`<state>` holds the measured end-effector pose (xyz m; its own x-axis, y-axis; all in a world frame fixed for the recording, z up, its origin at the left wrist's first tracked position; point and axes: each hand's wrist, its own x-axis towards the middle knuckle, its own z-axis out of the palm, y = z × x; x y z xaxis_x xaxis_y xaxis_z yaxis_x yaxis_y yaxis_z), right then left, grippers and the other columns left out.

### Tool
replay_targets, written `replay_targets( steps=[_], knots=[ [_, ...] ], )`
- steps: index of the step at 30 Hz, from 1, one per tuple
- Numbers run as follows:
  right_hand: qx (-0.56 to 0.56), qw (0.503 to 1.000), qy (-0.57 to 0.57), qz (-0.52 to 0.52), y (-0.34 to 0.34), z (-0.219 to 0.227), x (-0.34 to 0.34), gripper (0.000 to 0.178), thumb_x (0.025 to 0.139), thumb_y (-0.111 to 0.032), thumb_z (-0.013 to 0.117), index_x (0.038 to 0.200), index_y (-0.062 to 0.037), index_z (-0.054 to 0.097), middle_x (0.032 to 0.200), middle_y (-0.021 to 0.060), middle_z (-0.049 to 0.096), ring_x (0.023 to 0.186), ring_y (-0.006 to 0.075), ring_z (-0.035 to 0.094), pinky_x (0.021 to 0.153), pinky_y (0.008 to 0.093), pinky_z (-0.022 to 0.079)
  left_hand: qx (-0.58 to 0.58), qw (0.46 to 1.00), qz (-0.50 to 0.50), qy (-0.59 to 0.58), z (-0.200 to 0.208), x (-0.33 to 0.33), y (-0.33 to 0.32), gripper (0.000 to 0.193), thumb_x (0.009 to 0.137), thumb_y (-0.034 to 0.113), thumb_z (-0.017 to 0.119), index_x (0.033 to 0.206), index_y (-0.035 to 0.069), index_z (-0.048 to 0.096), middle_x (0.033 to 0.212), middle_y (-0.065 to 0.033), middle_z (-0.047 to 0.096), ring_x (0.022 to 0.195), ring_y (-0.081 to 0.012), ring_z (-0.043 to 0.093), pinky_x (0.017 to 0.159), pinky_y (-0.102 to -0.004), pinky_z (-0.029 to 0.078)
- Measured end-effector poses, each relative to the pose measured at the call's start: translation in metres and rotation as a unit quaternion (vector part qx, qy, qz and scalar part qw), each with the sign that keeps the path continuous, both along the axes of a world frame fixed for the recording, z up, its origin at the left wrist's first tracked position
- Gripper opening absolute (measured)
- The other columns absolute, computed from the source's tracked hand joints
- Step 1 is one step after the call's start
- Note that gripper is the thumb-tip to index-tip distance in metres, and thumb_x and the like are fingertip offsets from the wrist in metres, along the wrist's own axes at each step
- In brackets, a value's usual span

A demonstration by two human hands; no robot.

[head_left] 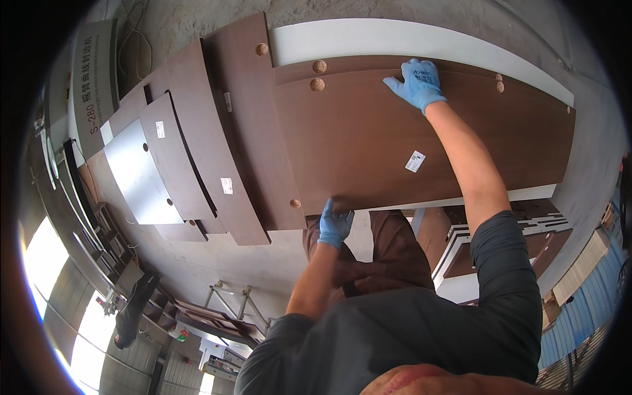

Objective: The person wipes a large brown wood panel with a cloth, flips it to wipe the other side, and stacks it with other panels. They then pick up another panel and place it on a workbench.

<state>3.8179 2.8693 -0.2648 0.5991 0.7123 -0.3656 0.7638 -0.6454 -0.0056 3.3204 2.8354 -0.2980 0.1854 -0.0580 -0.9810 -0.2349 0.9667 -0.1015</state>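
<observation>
A large dark brown panel [368,131] lies in front of me on top of other boards, with round holes near its corners and a white label [415,161]. My right hand [419,84], in a blue glove, is at its far edge, fingers curled over the edge and thumb stretched to the left. At the near edge, my left hand [335,225], also gloved in blue, grips the panel with its thumb against the edge; its other fingertips are partly hidden. A second brown panel [289,74] shows just beyond the far edge.
A white board [368,41] sticks out beyond the brown panels. To the left, more brown panels [243,125] overlap in steps, with a shiny pale sheet [139,174]. Stacked boards [546,243] stand at my right. Another person [135,309] is at the far left.
</observation>
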Motion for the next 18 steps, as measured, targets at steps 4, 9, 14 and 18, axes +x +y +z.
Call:
replay_targets(
  steps=[4, 9, 14, 18],
  knots=[
    [0.024, 1.000, -0.003, -0.010, -0.006, -0.003, -0.012, 0.061, 0.090, -0.067, 0.067, 0.099, -0.0080, 0.082, 0.108, 0.0156, 0.076, 0.102, 0.0343, 0.072, 0.100, 0.0460, 0.050, 0.046, 0.998, 0.033, -0.030, -0.015, -0.014, -0.021, 0.060, 0.101, 0.045, 0.069, 0.150, 0.013, 0.055, 0.156, -0.0060, 0.054, 0.145, -0.0273, 0.048, 0.123, -0.0490, 0.040],
    [0.056, 0.998, 0.024, -0.006, -0.006, 0.001, 0.000, 0.059, 0.092, -0.064, 0.066, 0.093, -0.0067, 0.080, 0.099, 0.0156, 0.076, 0.097, 0.0341, 0.072, 0.094, 0.0455, 0.053, 0.131, 0.991, -0.002, -0.024, -0.023, -0.025, -0.025, 0.054, 0.101, 0.039, 0.071, 0.147, 0.015, 0.058, 0.148, -0.0037, 0.063, 0.135, -0.0249, 0.057, 0.119, -0.0475, 0.044],
    [0.065, 0.990, 0.121, -0.011, -0.004, 0.020, 0.034, 0.061, 0.098, -0.059, 0.063, 0.072, -0.0040, 0.071, 0.075, 0.0183, 0.069, 0.077, 0.0362, 0.067, 0.077, 0.0452, 0.053, 0.100, 0.991, 0.082, -0.018, 0.027, -0.038, -0.013, 0.051, 0.098, 0.040, 0.078, 0.139, 0.014, 0.062, 0.136, -0.0006, 0.069, 0.126, -0.0200, 0.063, 0.104, -0.0416, 0.055],
    [0.014, 0.983, 0.183, -0.011, 0.004, 0.036, 0.050, 0.070, 0.102, -0.063, 0.056, 0.069, -0.0021, 0.067, 0.072, 0.0208, 0.065, 0.072, 0.0380, 0.062, 0.076, 0.0471, 0.052, 0.189, 0.981, -0.016, -0.037, 0.075, -0.024, -0.013, 0.053, 0.097, 0.041, 0.079, 0.137, 0.009, 0.063, 0.136, -0.0045, 0.067, 0.128, -0.0211, 0.058, 0.114, -0.0408, 0.046]
  ],
)
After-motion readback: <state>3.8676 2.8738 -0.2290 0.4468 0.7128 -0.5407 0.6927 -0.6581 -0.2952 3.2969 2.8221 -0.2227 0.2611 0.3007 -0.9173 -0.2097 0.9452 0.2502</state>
